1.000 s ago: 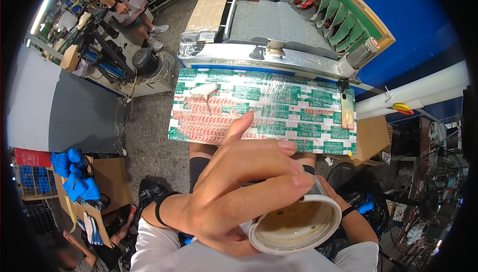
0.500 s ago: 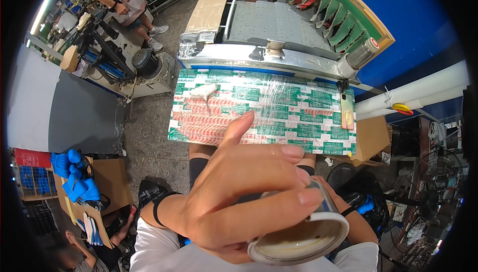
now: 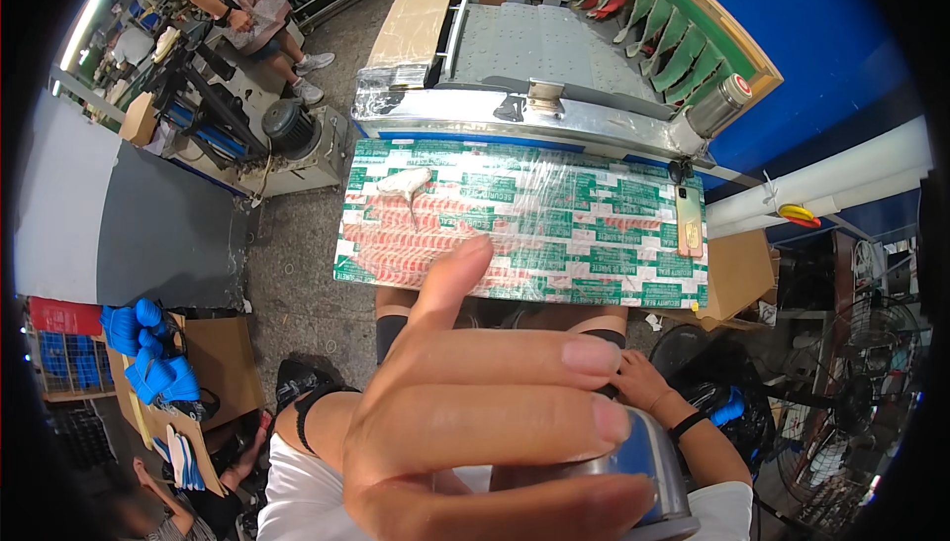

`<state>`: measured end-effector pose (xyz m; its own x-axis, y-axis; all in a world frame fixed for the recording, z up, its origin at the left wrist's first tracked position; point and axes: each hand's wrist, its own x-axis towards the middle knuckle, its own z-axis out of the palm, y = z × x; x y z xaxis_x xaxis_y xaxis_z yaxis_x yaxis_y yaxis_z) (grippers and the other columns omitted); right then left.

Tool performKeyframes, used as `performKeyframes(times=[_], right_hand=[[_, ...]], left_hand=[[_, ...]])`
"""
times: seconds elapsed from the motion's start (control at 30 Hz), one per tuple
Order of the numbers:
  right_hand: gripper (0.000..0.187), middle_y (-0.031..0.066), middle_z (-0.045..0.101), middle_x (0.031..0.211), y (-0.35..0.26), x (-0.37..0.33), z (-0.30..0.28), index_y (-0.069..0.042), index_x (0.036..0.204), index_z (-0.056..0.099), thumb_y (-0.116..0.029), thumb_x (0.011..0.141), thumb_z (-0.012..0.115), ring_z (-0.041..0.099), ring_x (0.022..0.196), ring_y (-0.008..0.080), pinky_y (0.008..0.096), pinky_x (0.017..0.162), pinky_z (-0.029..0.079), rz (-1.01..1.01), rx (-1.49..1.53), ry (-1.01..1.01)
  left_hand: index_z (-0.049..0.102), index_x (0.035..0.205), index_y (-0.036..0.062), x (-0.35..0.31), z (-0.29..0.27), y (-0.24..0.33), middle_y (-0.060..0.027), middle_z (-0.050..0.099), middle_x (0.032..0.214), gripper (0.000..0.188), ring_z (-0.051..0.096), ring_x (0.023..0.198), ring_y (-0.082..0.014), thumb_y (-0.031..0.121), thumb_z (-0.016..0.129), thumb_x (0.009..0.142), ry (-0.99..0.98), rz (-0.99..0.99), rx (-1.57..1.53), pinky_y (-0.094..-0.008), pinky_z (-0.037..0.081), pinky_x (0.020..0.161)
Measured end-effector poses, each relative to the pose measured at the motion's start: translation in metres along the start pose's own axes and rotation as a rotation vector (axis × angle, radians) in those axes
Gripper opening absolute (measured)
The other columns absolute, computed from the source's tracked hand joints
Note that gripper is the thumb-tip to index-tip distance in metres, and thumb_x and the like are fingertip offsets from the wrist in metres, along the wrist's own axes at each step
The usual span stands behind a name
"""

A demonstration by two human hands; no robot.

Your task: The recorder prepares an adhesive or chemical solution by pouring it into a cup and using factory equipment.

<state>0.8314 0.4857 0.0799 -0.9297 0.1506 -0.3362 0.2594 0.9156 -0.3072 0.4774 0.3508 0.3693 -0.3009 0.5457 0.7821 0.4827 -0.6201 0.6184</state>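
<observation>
Right now your left hand [image 3: 475,442] is clamped around a grey metal cup [image 3: 648,472], very close to the camera, above your lap. Your right hand [image 3: 638,383] rests on your knee with fingers loosely together, holding nothing, near the printed board [image 3: 554,219].

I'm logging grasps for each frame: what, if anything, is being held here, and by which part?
The left hand holds a metal cup close to the camera, fingers wrapped around its side wall. The right hand rests low and holds nothing.
</observation>
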Motion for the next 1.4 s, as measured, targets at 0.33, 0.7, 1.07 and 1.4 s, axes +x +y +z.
performKeyframes(times=[0.33, 0.7, 1.07, 1.4], right_hand=[[0.101, 0.0046, 0.053, 0.145, 0.002, 0.000, 0.011, -0.032, 0.152, 0.048, -0.037, 0.062, 0.093, 0.051, 0.133, 0.0310, 0.0491, 0.114, 0.040, 0.038, 0.081, 0.033], [0.099, 0.0050, 0.053, 0.144, -0.003, -0.001, -0.007, -0.031, 0.152, 0.049, -0.034, 0.063, 0.093, 0.051, 0.132, 0.0314, 0.0494, 0.113, 0.040, 0.025, 0.132, 0.054], [0.101, 0.0049, 0.052, 0.145, -0.001, 0.001, 0.001, -0.032, 0.153, 0.048, -0.034, 0.063, 0.093, 0.050, 0.133, 0.0315, 0.0500, 0.115, 0.039, 0.024, 0.103, 0.025], [0.101, 0.0050, 0.052, 0.145, 0.000, -0.003, 0.003, -0.031, 0.153, 0.047, -0.034, 0.063, 0.093, 0.049, 0.134, 0.0311, 0.0498, 0.115, 0.038, 0.013, 0.127, 0.016]], left_hand=[[0.065, 0.109, 0.0153, 0.008, -0.002, 0.005, -0.0086, 0.066, 0.103, 0.022, 0.069, 0.101, -0.0290, 0.019, 0.074, 0.090, -0.021, 0.034, 0.019, -0.0627, 0.029, 0.120], [0.070, 0.114, 0.0093, 0.016, -0.007, 0.011, -0.0123, 0.069, 0.107, 0.032, 0.071, 0.104, -0.0318, 0.019, 0.079, 0.085, -0.044, 0.070, 0.039, -0.0628, 0.027, 0.120], [0.072, 0.116, 0.0067, 0.012, -0.010, 0.021, -0.0140, 0.070, 0.109, 0.036, 0.071, 0.105, -0.0331, 0.019, 0.081, 0.083, -0.048, 0.076, 0.049, -0.0628, 0.026, 0.120], [0.057, 0.104, 0.0229, 0.009, -0.012, 0.005, -0.0056, 0.063, 0.100, 0.012, 0.067, 0.099, -0.0271, 0.019, 0.066, 0.096, -0.052, 0.006, 0.041, -0.0627, 0.028, 0.122]])
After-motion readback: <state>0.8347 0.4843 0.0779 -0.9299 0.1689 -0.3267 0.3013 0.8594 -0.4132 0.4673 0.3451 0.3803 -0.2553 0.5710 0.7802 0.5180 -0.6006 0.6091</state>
